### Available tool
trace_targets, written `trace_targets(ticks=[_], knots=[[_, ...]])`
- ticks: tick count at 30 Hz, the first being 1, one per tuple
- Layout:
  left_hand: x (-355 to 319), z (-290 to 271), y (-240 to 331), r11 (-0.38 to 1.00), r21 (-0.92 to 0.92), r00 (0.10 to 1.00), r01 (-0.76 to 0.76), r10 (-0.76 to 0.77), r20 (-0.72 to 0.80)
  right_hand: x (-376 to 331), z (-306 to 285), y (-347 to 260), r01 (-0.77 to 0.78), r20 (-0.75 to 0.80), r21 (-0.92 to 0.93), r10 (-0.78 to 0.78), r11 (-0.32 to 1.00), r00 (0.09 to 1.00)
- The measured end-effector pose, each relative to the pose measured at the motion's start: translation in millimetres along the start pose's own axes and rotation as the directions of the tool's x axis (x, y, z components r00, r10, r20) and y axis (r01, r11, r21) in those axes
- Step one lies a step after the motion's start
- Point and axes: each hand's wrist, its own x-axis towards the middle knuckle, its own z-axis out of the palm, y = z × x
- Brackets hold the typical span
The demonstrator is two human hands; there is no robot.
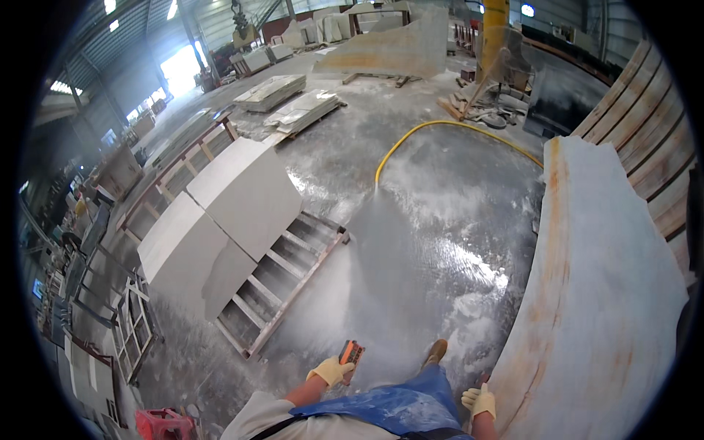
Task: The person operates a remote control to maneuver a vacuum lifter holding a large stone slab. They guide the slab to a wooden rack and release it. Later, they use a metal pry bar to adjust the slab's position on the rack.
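My left hand (331, 371), in a pale yellow glove, is closed around an orange and black handheld remote control (352, 353) with rows of buttons. In a matching glove, my right hand (479, 400) hangs low beside the edge of a large pale stone slab (601, 293) with rust-brown streaks. Its fingers look loosely apart with nothing seen in them; whether it touches the slab I cannot tell. A blue apron (403, 403) covers my front, and one brown boot (435, 352) shows on the wet floor.
Ahead, a yellow hose (433, 124) curves across the floor, water spraying from its end. To the left, two pale stone pieces (242, 183) lean on a slatted rack (282, 264). A red plastic stool (165, 424) stands lower left. Stacked slabs (271, 93) lie farther off.
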Motion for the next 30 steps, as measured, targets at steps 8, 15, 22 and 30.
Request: trace_targets(ticks=[8,15,22,30], knots=[[76,-25,34,0.990,0.038,0.991,0.134,-0.135,0.025,96,118,-144,0.022,-0.505,-0.555,-0.359,0.831,0.785],[164,-72,79,0.980,-0.057,0.981,0.191,-0.192,-0.012,172,232,-260,0.089,-0.307,-0.754,-0.469,0.651,0.828],[233,-126,103,0.703,-0.603,0.903,0.378,-0.422,0.074,221,320,-303,0.024,-0.317,-0.787,-0.437,0.617,0.842],[390,-185,47,0.665,-0.611,0.883,0.430,-0.451,0.131,266,333,-360,0.001,-0.475,-0.702,-0.470,0.712,0.744]])
